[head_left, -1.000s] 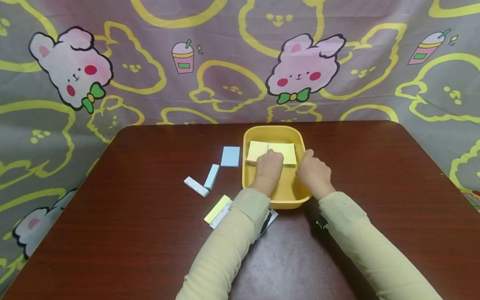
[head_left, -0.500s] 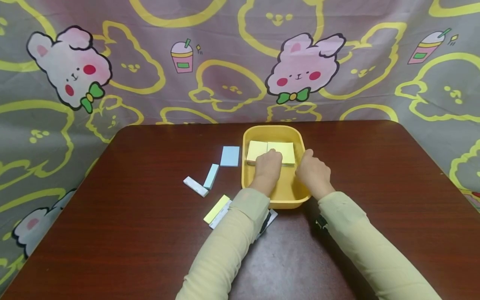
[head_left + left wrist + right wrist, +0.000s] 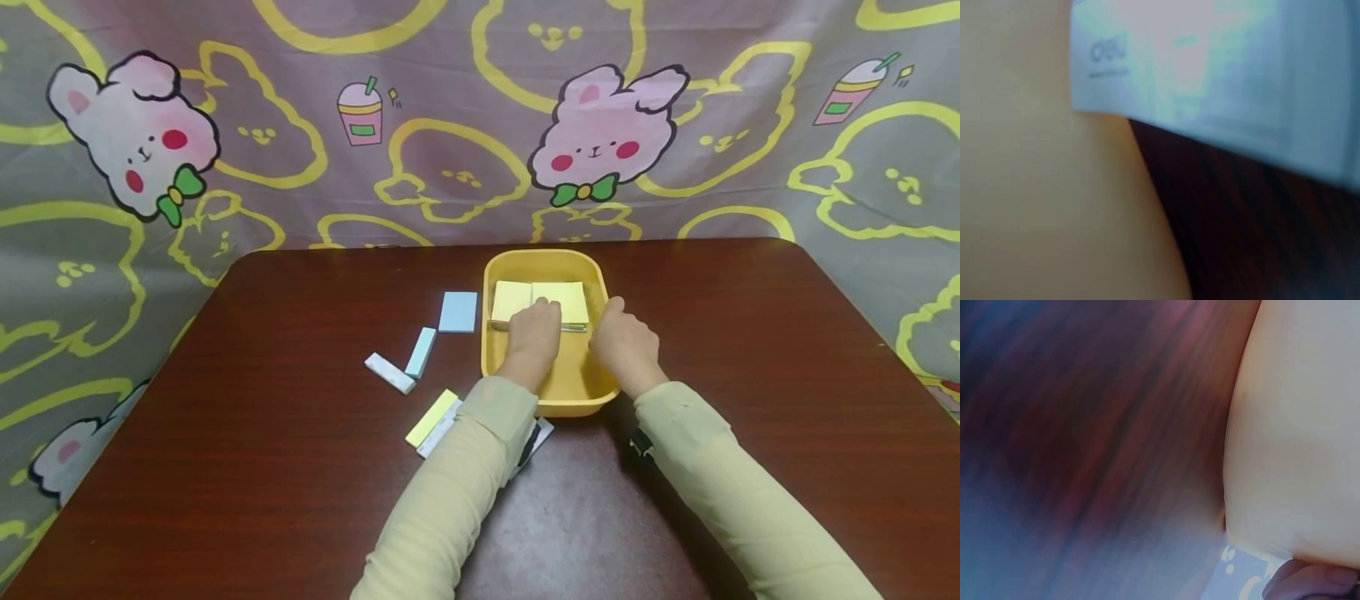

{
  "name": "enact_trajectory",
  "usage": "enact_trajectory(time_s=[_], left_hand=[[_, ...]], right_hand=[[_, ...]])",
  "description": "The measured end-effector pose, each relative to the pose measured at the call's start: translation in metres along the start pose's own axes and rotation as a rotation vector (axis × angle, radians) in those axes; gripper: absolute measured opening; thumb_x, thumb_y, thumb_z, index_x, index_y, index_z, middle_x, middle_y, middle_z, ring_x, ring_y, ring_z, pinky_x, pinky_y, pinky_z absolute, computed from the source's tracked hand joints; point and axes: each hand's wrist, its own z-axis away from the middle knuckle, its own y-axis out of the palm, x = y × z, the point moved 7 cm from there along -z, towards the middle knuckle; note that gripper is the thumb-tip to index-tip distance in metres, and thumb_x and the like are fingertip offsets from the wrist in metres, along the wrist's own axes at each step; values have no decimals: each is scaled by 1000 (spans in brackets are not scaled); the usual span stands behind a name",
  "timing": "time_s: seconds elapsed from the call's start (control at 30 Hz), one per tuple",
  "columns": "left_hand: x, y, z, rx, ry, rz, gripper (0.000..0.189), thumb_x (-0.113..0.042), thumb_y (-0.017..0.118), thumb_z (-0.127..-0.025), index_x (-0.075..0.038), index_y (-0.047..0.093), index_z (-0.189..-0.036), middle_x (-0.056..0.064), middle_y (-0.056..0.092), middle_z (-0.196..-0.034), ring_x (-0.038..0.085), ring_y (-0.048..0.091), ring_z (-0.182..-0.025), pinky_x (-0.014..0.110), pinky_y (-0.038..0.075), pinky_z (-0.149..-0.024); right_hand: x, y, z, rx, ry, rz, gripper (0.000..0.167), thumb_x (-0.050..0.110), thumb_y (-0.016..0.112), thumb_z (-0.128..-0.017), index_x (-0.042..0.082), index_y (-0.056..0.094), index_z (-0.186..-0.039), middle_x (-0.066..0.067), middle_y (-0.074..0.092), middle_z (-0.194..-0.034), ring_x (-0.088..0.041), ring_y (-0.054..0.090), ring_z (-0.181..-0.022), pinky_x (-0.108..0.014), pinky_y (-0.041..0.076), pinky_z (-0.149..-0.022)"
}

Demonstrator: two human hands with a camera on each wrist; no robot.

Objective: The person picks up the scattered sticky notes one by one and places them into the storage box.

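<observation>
A yellow plastic tray [image 3: 551,406] stands on the table, with two pale yellow sticky note pads, a left pad [image 3: 512,300] and a right pad [image 3: 566,297], side by side in its far half. My left hand [image 3: 534,337] reaches into the tray with curled fingers at the near edge of the pads, apparently pinching the right one; its fingertips are hidden. My right hand [image 3: 626,346] grips the tray's right rim, thumb side up. In the right wrist view, only part of the right hand [image 3: 1316,579] shows at the bottom corner.
Left of the tray lie a blue sticky note pad [image 3: 457,312], a narrow light-blue pad [image 3: 421,352], a narrow white pad [image 3: 390,372] and a yellow strip pad [image 3: 432,417]. A white printed pad [image 3: 1222,87] lies under my left wrist. A patterned cloth [image 3: 450,108] hangs behind the table.
Both hands keep nearly the same places at the tray. The head view has drifted slightly, so everything sits a little further left.
</observation>
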Motion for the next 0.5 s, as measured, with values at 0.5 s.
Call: enact_trajectory(time_s=[0.5], left_hand=[[2, -1, 2, -2, -54, 192, 31, -28, 57, -95, -9, 56, -121, 10, 57, -114, 19, 65, -75, 28, 53, -64]], right_hand=[[-2, 2, 0, 40, 22, -30, 30, 10, 49, -89, -5, 37, -113, -27, 62, -92, -41, 63, -83, -50, 49, -70]])
